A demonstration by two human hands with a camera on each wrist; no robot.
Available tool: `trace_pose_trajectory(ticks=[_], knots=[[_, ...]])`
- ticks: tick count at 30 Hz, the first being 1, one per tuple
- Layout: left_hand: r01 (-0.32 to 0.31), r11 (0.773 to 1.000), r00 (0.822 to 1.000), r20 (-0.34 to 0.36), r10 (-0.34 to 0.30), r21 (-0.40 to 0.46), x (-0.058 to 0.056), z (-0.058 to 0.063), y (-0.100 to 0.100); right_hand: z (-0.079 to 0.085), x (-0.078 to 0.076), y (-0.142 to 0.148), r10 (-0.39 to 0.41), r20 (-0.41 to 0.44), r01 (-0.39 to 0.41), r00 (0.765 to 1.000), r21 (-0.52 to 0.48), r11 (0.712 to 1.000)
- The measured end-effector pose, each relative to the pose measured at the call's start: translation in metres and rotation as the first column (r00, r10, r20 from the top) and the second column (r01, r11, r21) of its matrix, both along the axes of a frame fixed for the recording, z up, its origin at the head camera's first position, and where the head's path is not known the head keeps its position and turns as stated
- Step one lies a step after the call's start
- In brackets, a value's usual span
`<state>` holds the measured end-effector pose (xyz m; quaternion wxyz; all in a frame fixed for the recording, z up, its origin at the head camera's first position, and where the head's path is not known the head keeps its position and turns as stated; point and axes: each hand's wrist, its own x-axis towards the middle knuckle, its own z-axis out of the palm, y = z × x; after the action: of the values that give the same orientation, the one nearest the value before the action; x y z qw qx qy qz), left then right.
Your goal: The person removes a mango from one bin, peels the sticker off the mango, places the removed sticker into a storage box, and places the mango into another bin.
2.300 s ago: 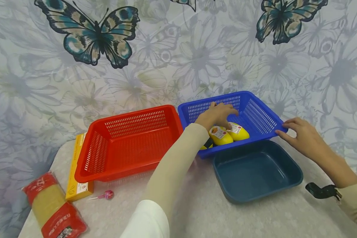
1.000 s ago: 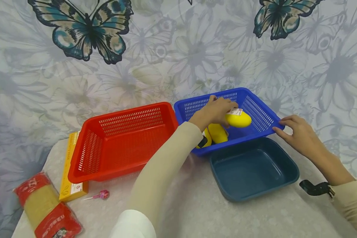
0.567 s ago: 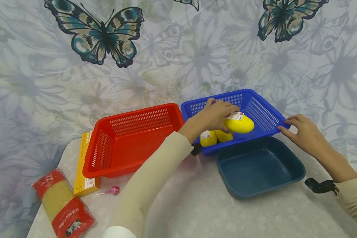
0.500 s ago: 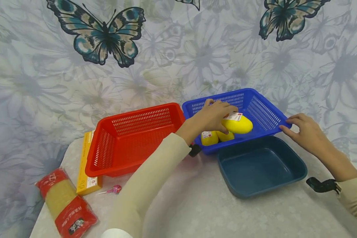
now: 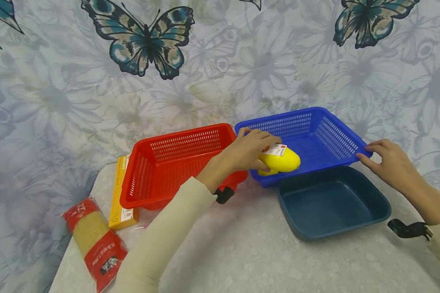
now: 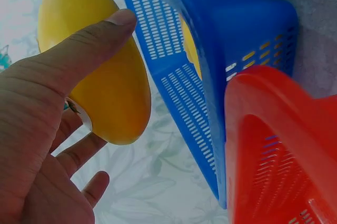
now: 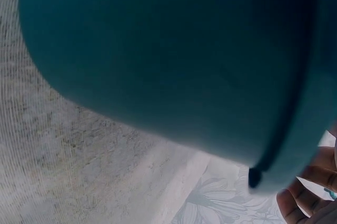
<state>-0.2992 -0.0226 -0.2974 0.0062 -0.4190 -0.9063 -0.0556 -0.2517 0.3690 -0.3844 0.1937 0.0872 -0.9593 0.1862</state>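
"While my right hand (image 5: 390,165) pinches the corner rim of the blue basket (image 5: 315,148), my left hand (image 5: 249,152) grips the yellow oval (image 5: 287,159)."

"Where is it exactly?"

"Held up over the basket's left end, near side. Can't tell how far it clears the rim. More yellow (image 6: 190,50) sits lower, inside. Red basket (image 5: 183,167) just beside."

"Grip detail?"

"Left thumb (image 6: 89,50) across one flank, other fingers round the far side, by the label (image 5: 277,150). One fingertip (image 6: 98,182) stands off it."

"How does it handle?"

"Going by looks: light, smooth, probably slick. Soft or firm, can't tell; I see no dent under my thumb."

"Best hold?"

"I'd take it across the fat middle, thumb opposing fingers. The rounded ends would likely squirt out. I'd keep push off the label, could slide or peel. Moderate squeeze in case it bruises."

"And the right?"

"Thumb one side of the rim, fingertips the other. Basket wall looks thin, may flex, so I'd hold that corner lightly."
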Motion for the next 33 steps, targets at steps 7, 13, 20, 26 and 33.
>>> trace_pose_trajectory(ticks=[7,13,20,26,33], knots=[[0.041,0.999,0.998,-0.039,-0.04,0.019,0.022,-0.002,-0.02,-0.003,0.003,0.0,-0.019,-0.004,0.019,1.0,-0.003,1.0],[0.063,0.997,0.997,-0.039,-0.061,0.051,0.039,-0.007,-0.035,-0.004,0.007,0.005,-0.06,0.036,0.06,0.998,0.005,0.998],[0.031,0.998,0.997,-0.072,-0.027,0.053,0.06,-0.007,-0.057,-0.003,0.004,0.001,-0.039,0.008,0.039,0.999,0.023,0.999],[0.024,0.997,0.993,-0.12,-0.015,0.076,0.076,-0.004,-0.073,-0.004,0.003,-0.002,-0.045,0.006,0.044,0.999,0.024,0.999],[0.022,0.994,0.993,-0.118,-0.01,0.103,0.091,-0.005,-0.088,-0.006,0.005,-0.005,-0.051,0.017,0.051,0.999,0.012,0.999]])
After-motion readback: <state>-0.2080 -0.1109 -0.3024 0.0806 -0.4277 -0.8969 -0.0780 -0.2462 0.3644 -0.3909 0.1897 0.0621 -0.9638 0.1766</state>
